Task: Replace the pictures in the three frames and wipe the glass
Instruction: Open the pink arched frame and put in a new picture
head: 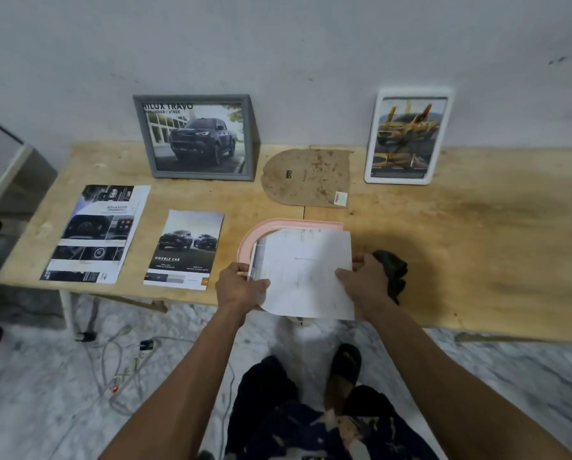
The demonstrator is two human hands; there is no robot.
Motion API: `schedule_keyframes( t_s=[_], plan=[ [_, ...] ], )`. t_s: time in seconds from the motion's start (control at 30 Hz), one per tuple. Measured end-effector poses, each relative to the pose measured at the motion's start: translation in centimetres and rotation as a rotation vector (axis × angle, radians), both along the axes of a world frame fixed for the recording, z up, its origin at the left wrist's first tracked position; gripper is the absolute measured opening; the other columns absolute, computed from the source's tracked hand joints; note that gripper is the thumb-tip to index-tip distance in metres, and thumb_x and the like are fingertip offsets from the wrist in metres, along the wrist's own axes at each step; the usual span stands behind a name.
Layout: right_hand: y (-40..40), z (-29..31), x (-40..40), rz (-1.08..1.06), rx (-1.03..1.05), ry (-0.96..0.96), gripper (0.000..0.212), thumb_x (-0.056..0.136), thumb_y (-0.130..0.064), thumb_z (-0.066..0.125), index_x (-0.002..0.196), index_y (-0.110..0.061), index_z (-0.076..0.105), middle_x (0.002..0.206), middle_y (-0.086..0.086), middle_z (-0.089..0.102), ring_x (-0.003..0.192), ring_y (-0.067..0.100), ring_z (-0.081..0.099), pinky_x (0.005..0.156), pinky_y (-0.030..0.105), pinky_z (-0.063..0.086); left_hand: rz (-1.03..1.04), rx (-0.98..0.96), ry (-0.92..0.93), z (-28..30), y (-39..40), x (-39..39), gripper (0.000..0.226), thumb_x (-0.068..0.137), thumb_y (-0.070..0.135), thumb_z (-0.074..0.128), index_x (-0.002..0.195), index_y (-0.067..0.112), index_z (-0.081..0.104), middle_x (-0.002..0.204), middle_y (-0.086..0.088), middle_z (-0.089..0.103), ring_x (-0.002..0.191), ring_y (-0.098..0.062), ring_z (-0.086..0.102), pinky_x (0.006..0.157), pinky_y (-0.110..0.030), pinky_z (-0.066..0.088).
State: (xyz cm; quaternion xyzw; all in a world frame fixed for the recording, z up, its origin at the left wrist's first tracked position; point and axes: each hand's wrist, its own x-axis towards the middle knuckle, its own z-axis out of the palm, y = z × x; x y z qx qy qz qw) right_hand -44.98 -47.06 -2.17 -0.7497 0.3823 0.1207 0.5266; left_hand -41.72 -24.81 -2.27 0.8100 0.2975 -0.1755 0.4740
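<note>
Shot from one wide-angle head-worn camera, alone, with no second view to overlap. Looked forward and steeply down over the near edge of the wooden bench (477, 247), close enough for both forearms to fill the bottom. Took in the wall (311, 44) at 12 o'clock, the floor (46, 376) and the wearer's own legs at 6 o'clock. Bent straight edges outward toward the corners.

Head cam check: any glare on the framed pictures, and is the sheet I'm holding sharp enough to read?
Head view: the grey frame shows little glare and its title reads; the white frame is soft. The sheet in both hands is washed out, unreadable. A dark shadow falls right of the pink frame; wide-angle distortion bends the table edge.
</note>
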Motion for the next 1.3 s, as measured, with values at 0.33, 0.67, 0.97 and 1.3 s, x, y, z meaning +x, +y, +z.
schedule_keyframes(
  t_s=[0.33, 0.67, 0.97, 1.3],
  plan=[
    [1.8, -2.0, 3.1, 0.114, -0.173, 0.074, 0.032, 0.084, -0.003, 0.06, 0.113, -0.014, 0.054, 0.11, 0.005, 0.062, 0.095, 0.021, 0.06, 0.081, 0.031, 0.053, -0.172, 0.19, 0.02, -2.7, 1.7, 3.7, 0.039, 0.075, 0.014, 0.086, 0.109, 0.009, 0.067, 0.095, -0.006, 0.071, 0.087, -0.026, 0.067, 0.081, -0.036, 0.058],
    [3.2, -3.2, 4.1, 0.231, -0.316, 0.074, 0.048, 0.087, 0.001, 0.056, 0.133, -0.009, 0.046, 0.121, 0.012, 0.057, 0.105, 0.028, 0.058, 0.083, 0.032, 0.047, -0.535, 0.363, -0.026, -4.2, 2.2, 6.1, 0.056, 0.078, 0.016, 0.074, 0.131, 0.014, 0.054, 0.12, -0.009, 0.065, 0.105, -0.032, 0.064, 0.082, -0.04, 0.055],
    [3.5, -5.1, 3.4, 0.307, -0.361, 0.072, 0.056, 0.093, -0.007, 0.055, 0.145, -0.008, 0.037, 0.143, 0.015, 0.038, 0.123, 0.024, 0.041, 0.082, 0.01, 0.025, -0.742, 0.468, -0.071, -4.5, 2.8, 6.6, 0.061, 0.074, 0.038, 0.08, 0.124, 0.015, 0.056, 0.122, -0.01, 0.054, 0.11, -0.03, 0.054, 0.084, -0.045, 0.056],
    [4.1, -5.5, 3.5, 0.596, -0.61, 0.075, 0.063, 0.094, -0.034, 0.058, 0.15, -0.027, 0.029, 0.154, 0.006, 0.02, 0.14, 0.025, 0.02, 0.109, 0.035, 0.032, -0.975, 0.583, -0.087, -4.5, 2.7, 7.5, 0.083, 0.08, 0.047, 0.079, 0.148, 0.024, 0.039, 0.149, -0.012, 0.031, 0.133, -0.034, 0.034, 0.103, -0.046, 0.044]
  ],
)
